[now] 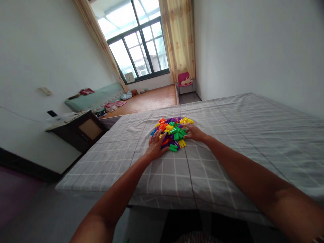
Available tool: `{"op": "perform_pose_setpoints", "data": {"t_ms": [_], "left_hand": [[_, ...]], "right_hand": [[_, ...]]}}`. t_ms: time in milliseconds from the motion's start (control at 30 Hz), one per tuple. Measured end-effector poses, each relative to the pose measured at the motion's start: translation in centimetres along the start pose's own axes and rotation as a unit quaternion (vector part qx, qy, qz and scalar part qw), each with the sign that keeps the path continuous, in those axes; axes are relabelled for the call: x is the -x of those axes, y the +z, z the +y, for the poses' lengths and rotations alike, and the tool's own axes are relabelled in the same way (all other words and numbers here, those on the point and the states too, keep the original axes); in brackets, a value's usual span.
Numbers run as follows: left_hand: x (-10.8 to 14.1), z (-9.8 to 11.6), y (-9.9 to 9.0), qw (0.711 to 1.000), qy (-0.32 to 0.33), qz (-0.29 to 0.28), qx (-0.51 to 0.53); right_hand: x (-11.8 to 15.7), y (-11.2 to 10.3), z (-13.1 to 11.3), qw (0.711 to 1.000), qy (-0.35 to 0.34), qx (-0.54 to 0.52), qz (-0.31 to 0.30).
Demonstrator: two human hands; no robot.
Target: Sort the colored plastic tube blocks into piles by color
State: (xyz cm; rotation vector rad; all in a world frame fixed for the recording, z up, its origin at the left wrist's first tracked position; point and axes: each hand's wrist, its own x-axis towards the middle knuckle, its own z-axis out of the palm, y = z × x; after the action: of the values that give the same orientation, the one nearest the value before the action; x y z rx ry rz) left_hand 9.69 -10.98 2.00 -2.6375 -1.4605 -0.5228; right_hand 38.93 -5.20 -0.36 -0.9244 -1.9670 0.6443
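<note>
A heap of small plastic pieces (pixel 170 128) in green, yellow, purple, orange and blue lies on the grey checked bedcover (pixel 162 175). My left hand (pixel 157 145) rests at the near left side of the heap, fingers spread over its edge. At the right side, my right hand (pixel 193 132) touches the heap beside some green pieces, its fingers apart. Neither hand visibly grips a piece, though the fingertips partly cover some of them.
Beyond the bedcover stands a low brown platform (pixel 154 98) with clothes on it. A dark cabinet (pixel 81 131) is at the left, and a pink chair (pixel 184 79) with a plush toy stands near the curtain (pixel 181 40). A white wall runs along the right.
</note>
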Motion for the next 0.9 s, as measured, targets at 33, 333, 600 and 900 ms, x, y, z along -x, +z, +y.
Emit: {"op": "perform_pose_setpoints", "data": {"t_ms": [33,333,600,900], "left_hand": [[-0.6,0.4,-0.2,1.000,-0.018,0.023,-0.003],[-1.7,8.5,-1.5,0.967,0.247,0.035,0.050],[-7.5,-3.4,-2.1,0.963,-0.161,0.178,0.125],[-5.4,-8.2,3.5,0.900,-0.228,0.110,0.354]], "right_hand": [[-0.1,0.2,0.1,1.000,0.003,0.018,0.025],[0.3,0.2,0.5,0.995,0.032,0.068,0.063],[0.7,0.1,1.9,0.988,0.086,0.101,0.075],[0.7,-0.4,1.1,0.983,0.106,0.059,0.139]]}}
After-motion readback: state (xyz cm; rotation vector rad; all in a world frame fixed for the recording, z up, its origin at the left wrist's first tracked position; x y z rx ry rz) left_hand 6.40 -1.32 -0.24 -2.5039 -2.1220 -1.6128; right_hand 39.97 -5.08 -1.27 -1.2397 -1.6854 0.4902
